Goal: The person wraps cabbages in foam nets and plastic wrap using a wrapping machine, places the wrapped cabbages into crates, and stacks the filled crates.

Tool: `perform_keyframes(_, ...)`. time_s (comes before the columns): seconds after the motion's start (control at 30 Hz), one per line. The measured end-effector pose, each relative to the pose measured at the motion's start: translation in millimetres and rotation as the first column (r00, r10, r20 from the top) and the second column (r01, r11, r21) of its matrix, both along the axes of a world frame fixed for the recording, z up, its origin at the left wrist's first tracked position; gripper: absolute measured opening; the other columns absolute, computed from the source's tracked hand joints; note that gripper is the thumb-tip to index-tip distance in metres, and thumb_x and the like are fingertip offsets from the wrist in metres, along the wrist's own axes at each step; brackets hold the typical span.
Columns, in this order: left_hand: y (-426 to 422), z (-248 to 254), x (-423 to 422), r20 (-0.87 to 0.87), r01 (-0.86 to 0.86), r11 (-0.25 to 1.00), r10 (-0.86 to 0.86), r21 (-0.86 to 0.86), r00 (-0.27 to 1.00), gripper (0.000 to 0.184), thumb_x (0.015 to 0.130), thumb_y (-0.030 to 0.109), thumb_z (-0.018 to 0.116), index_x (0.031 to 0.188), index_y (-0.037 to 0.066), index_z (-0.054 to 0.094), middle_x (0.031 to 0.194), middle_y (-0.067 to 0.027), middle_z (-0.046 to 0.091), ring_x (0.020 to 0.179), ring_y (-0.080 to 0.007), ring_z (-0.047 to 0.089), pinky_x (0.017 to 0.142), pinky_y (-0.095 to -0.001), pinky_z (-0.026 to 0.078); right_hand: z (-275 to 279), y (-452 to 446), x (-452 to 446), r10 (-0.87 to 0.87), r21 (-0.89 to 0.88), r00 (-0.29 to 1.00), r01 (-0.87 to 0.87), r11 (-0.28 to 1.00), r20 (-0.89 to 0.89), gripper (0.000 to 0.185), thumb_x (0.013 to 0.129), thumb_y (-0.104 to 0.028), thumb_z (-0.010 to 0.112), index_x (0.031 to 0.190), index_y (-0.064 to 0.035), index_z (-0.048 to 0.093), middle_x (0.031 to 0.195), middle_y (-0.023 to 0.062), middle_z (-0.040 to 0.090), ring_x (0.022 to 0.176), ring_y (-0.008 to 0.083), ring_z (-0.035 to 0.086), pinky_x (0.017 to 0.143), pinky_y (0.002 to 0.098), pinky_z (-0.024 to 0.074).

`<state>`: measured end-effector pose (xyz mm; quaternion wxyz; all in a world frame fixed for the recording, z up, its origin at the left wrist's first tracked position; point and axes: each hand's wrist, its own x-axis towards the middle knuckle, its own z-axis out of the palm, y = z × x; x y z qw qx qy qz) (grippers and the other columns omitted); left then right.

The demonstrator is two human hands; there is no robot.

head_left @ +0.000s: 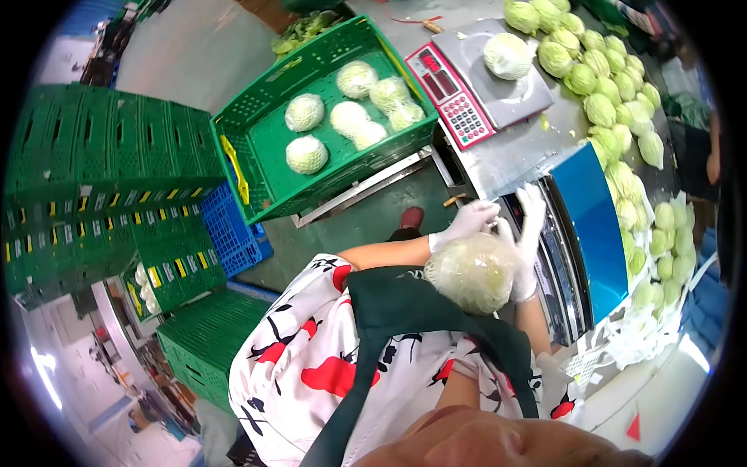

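A round pale cabbage [473, 274] in shiny clear plastic sits close to the dark green apron, between my two white-gloved hands. My left hand [465, 223] is at its upper left, fingers curled together at the top of the wrapping; the exact grip is partly hidden. My right hand [527, 245] lies along its right side, the palm near the cabbage and the fingers stretched out and apart. Those fingers point towards a dark metal-edged machine [548, 249] with a blue panel [595, 233].
A green crate [268, 183] ahead holds several netted cabbages. A scale [459, 105] bears one netted cabbage [508, 56]. Many bare cabbages [603, 109] are heaped at the right, with white netting [642, 338] below. Stacked green crates [101, 148] stand at the left.
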<state>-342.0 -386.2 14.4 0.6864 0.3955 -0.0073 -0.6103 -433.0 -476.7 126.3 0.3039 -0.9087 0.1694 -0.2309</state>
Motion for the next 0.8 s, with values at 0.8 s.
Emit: perform_keyframes(0.8,291,-39,351,0.222,-0.951,0.246,0.932,0.189,0.285,0.073,0.093,0.06,0.042,0.145,0.008,0.045,0.153,-0.0137,0.042,0.138,-0.0386,0.041,0.11,-0.0558,0.039,-16,-89,-71,-0.487,0.105,0.867,0.497,0.861,-0.108,0.032,0.092,-0.021,0.067,0.118,-0.0019,0.063,0.119,0.0175,0.064,0.114,0.0343,0.06,0.102,0.04,0.0449)
